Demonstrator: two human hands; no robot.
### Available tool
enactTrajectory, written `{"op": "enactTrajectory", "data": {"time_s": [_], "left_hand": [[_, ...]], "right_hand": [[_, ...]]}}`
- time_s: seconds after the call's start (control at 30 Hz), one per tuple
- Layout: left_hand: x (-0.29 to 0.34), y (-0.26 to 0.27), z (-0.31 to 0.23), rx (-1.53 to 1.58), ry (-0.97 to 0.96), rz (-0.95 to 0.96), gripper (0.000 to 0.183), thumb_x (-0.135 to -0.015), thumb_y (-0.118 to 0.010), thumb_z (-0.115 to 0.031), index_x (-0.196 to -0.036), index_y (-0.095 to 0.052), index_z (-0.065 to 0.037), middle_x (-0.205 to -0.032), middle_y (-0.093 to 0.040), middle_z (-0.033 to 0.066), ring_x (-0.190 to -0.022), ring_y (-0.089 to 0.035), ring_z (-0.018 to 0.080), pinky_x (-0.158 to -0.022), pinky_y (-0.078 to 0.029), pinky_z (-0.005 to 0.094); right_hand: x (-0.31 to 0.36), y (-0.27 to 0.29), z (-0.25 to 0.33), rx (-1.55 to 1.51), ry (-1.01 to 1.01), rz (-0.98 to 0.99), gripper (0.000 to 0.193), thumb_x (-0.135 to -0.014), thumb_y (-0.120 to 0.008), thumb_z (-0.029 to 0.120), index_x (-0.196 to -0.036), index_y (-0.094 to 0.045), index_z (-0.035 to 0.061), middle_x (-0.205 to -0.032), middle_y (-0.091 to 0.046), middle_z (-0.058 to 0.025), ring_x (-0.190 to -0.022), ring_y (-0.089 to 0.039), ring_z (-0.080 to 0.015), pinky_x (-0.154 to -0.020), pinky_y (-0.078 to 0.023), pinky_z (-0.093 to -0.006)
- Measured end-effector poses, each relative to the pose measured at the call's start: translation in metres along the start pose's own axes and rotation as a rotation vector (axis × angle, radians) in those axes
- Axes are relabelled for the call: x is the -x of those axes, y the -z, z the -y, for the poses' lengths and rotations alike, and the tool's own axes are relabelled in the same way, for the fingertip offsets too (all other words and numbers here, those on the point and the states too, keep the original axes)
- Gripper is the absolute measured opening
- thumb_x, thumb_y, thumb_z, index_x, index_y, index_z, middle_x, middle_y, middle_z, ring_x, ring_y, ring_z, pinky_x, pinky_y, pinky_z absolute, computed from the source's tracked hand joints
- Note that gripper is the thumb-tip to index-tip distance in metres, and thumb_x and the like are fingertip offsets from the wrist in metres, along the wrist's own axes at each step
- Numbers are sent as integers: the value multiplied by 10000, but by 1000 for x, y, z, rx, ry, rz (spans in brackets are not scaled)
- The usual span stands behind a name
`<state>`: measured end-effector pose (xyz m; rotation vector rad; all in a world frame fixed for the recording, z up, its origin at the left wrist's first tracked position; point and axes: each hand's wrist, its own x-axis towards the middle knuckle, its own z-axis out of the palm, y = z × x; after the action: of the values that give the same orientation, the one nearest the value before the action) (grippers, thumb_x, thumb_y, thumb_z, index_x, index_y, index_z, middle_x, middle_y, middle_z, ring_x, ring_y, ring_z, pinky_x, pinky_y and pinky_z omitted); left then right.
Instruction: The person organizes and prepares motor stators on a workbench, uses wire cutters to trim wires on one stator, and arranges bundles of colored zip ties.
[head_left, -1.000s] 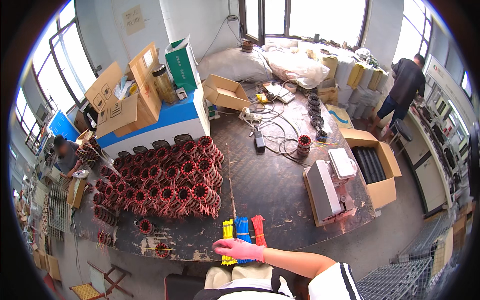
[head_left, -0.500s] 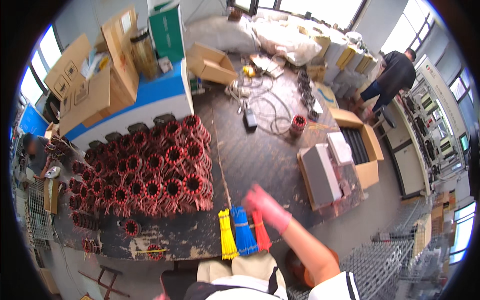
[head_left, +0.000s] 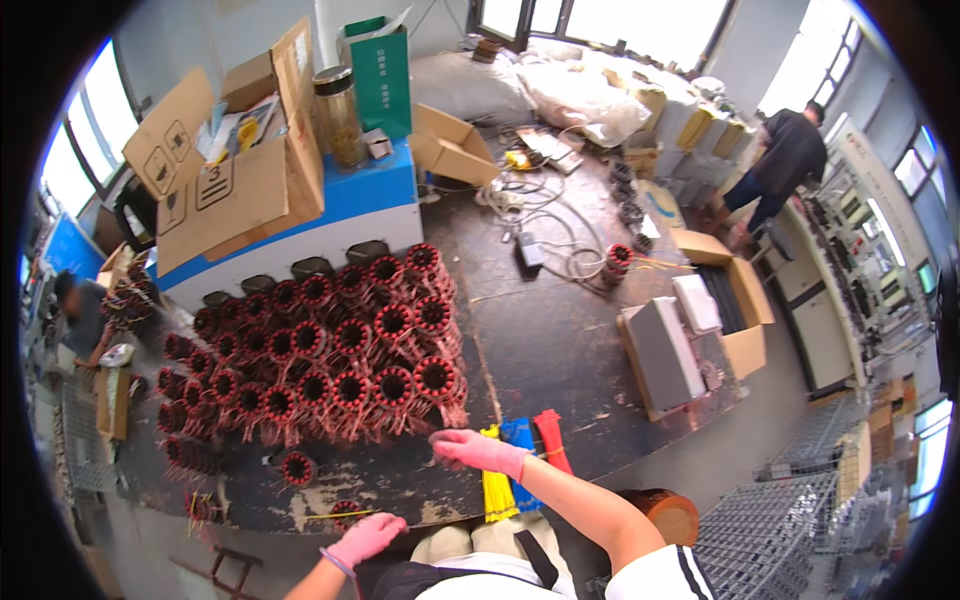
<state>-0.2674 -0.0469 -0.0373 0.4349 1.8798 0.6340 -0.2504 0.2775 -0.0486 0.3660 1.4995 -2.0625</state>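
We inspected three bundles of thin strands at the right hand (head_left: 478,452). The yellow bundle (head_left: 497,492) ran beneath that hand and its wrist; the blue bundle (head_left: 518,433) lay just to the right of it, and the red bundle (head_left: 552,438) lay farthest right of the three. We judged each bundle light and bendable, its strands smooth enough to slide over one another and unlikely to break. We considered the middle the soundest grip, with the fingers wrapped right round; a pinch at one end would probably let strands fan out or slip free.

We found the two gloved hands well apart. The right hand pointed left, its fingers close together and slightly bent; we could not tell whether it pressed on the yellow bundle or held any strand. The left hand (head_left: 368,538) was lower and to the left, fingers loosely gathered. A red-toothed ring (head_left: 347,508) lay just beyond it, and we could not confirm contact. We saw nothing certain in either palm, both being turned from view.
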Motion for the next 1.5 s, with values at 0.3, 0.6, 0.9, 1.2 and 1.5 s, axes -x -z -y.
{"op": "enactTrajectory", "data": {"time_s": [0.3, 0.6, 0.9, 1.2, 1.5], "left_hand": [[126, -105, 112, 414, 304, -394, 376, -1013, -519, -366, -1094, -704, -49, -963, -708, 95, -904, -653, 202, -845, -512, 337], [136, -60, 92, -62, 364, -413, 432, -988, -535, -442, -1208, -661, -92, -1166, -696, 164, -1118, -653, 321, -960, -494, 404], [147, 38, 280, -173, 472, -431, 444, -937, -601, -527, -1050, -724, -115, -1037, -666, 153, -1062, -639, 332, -920, -505, 432], [46, 42, 356, -323, -418, -140, 274, -948, -667, -300, -821, -675, -57, -778, -603, 103, -743, -643, 299, -639, -510, 397], [-31, -77, 437, -394, -675, -338, 223, -933, -661, -308, -855, -687, -100, -806, -622, 84, -754, -654, 292, -610, -517, 412]], "right_hand": [[38, -20, -104, -161, -92, -34, 490, -1031, -588, 312, -1417, -526, 17, -1123, -678, -61, -971, -633, -131, -857, -527, -289], [62, -7, -126, -160, -6, -235, 369, -1027, -597, 281, -1271, -618, 5, -1059, -696, -64, -904, -671, -144, -810, -533, -279], [80, -59, -171, -63, -163, -687, 276, -1003, -595, 245, -816, -648, 50, -679, -587, 10, -541, -509, -58, -472, -364, -237], [-57, -143, -171, -108, -168, 239, 416, -974, -641, 339, -1176, -656, -24, -1066, -690, -69, -941, -629, -120, -848, -511, -272], [-111, -190, -288, 98, -129, 842, 450, -987, -636, 452, -1082, -652, 13, -967, -649, -7, -866, -566, -73, -776, -475, -238]]}}
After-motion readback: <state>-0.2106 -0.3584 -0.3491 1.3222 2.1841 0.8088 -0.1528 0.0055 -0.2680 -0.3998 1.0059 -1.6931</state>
